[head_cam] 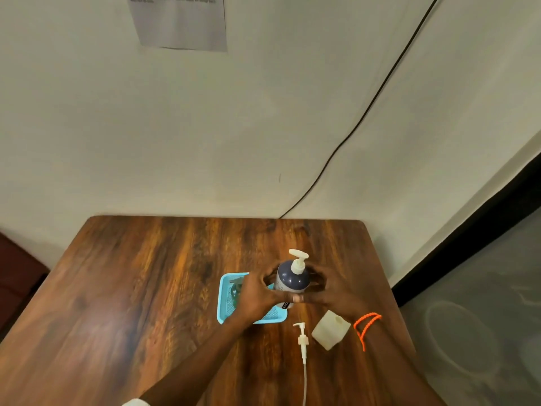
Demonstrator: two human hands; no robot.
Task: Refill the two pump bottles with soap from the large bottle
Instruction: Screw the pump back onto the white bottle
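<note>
A dark navy bottle (292, 281) with a cream pump head stands upright near the right middle of the wooden table (131, 303). My left hand (257, 294) wraps its left side and my right hand (330, 291) its right side, fingertips meeting in front. Nearer to me, a small white square bottle (330, 332) stands with its neck uncovered. Its white pump (303, 341) with a long tube lies flat on the table just left of it.
A light blue mesh tray (225, 306) sits under my left hand with a dark object inside, partly hidden. The wall runs along the table's far edge, with a black cable (351, 130) coming down it. The table's right edge drops to grey floor.
</note>
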